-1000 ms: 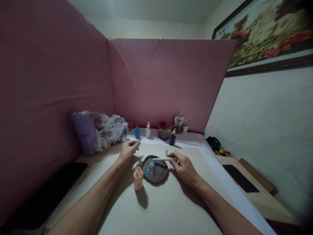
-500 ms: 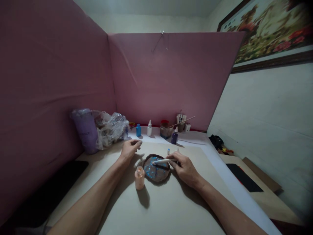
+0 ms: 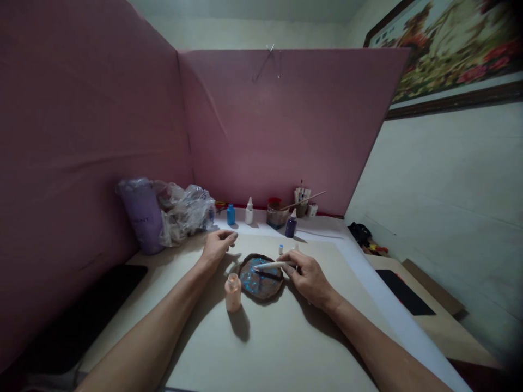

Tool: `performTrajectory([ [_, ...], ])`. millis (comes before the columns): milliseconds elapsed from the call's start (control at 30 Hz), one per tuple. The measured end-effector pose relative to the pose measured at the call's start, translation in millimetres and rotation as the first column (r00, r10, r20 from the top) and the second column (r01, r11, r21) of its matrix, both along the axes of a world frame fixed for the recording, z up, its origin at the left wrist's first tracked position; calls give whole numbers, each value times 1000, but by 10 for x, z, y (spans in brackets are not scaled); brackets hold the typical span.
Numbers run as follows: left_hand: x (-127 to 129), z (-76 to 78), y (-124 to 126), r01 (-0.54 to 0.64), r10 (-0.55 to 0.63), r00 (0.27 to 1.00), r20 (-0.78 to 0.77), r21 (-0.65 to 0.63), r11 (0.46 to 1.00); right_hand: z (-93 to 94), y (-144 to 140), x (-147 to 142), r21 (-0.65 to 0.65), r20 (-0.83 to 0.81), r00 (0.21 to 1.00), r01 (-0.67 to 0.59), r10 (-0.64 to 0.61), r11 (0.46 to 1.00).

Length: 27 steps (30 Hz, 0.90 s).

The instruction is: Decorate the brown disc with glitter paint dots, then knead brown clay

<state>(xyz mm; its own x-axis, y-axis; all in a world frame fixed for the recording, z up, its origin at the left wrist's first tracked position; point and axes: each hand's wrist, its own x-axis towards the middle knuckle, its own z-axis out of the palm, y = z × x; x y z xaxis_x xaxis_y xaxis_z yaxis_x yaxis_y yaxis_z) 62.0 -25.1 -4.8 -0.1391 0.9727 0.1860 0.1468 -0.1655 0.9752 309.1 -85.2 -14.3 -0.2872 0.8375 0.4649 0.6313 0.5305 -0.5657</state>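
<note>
A round brown dish [image 3: 261, 275] with blue glittery paint on it lies on the beige mat. My right hand [image 3: 305, 276] holds a white pen-like applicator [image 3: 272, 265], its tip over the dish. My left hand [image 3: 216, 246] rests on the mat just left of the dish, fingers loosely curled with nothing in them. A small peach bottle [image 3: 232, 292] stands at the dish's near left edge. A tiny white-and-blue cap [image 3: 280, 249] sits just behind the dish.
Pink partition panels [image 3: 278, 125] close off the left and back. Along the back stand a blue bottle [image 3: 231, 214], a white bottle [image 3: 249, 212], a purple bottle [image 3: 291, 224], a jar [image 3: 275, 214] and a brush holder [image 3: 302, 200]. A purple cup [image 3: 141, 215] and crumpled plastic bag [image 3: 186, 212] sit left.
The view has shifted slightly. My right hand has angled the applicator a little lower onto the dish. My left hand stays in place.
</note>
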Motion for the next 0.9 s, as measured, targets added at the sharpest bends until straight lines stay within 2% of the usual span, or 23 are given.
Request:
performTrajectory([
  [667, 30, 15, -20, 1, -1, 1000, -26, 9, 1000, -37, -20, -64, 64, 4, 1000, -6, 6, 998],
  [900, 35, 15, -30, 12, -13, 1000, 24, 7, 1000, -19, -32, -66, 76, 9, 1000, -12, 12, 997],
])
